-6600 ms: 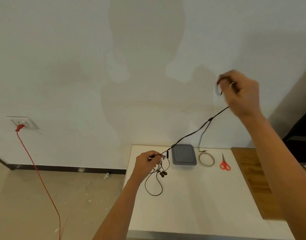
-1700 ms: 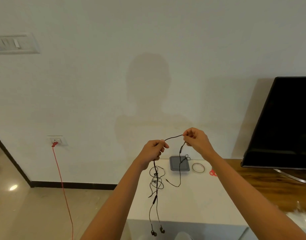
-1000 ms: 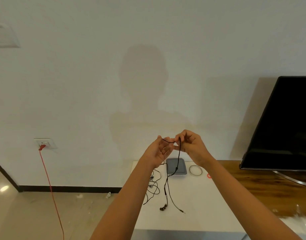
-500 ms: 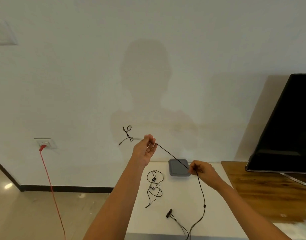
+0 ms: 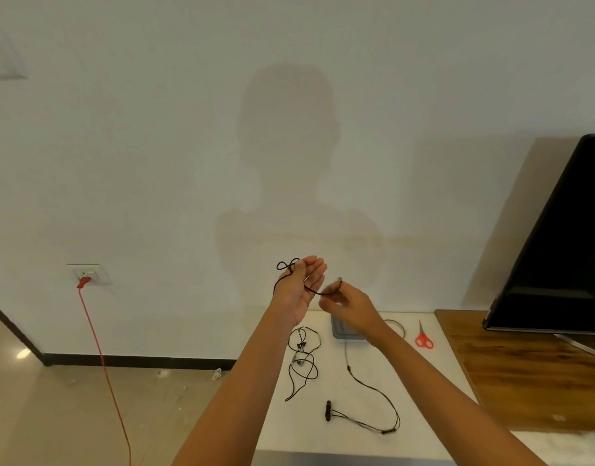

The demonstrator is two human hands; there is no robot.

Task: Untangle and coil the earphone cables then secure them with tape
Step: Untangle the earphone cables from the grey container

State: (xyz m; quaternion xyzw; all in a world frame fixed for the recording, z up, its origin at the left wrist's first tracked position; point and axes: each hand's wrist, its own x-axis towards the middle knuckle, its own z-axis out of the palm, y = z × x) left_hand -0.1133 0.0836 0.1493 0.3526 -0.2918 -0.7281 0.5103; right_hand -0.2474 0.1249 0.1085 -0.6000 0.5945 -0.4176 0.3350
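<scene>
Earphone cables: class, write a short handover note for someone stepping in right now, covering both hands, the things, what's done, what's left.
Left hand: raised, fingers straight, one cable looped over it.
Right hand: pinches that cable beside the left palm; the rest trails onto the table.
Second earphone: tangled on the table.
Tape and scissors: far side of the table, untouched.
Done: first cable freed, coiling begun.
Left: finish the coil, tape it, then repeat with the second.

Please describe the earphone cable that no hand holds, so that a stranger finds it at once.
Start at the white table. Near its left edge, under the raised left hand, lies the loose earphone cable. Unlike the other cable, which runs up to the right hand, it is bunched in small loops.
</scene>
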